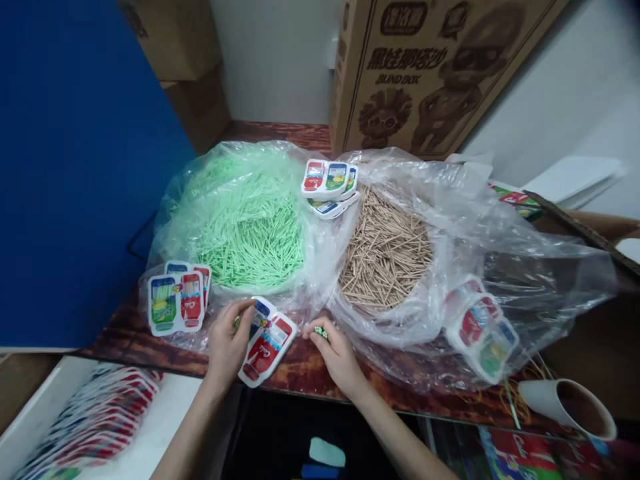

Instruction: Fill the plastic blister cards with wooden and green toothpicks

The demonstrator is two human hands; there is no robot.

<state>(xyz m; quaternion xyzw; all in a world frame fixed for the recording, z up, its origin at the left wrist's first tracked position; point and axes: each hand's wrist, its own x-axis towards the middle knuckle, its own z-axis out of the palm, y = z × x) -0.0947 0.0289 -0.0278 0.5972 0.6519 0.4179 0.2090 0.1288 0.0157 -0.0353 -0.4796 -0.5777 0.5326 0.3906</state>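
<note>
My left hand (229, 343) is closed at the left side of a bottle-shaped card pack (270, 343) with a red Cola half, and its fingers cover much of the other half. A small green patch shows between these fingers; I cannot tell whether it is print or sticks. Right of the pack, my right hand (336, 353) grips a small bundle of green sticks (321, 331), cut ends facing up. Behind my left hand lies an open plastic bag of thin green sticks (255, 233). Another open bag, of brown sticks (387, 253), lies behind my right hand.
Card packs lie at the left (177, 300), between the bags (325, 181) and on the plastic at right (483, 330). A paper cup (567, 407) lies tipped at the table's right edge. A white box (173, 413) holds stacked packs. A large carton (400, 87) stands behind.
</note>
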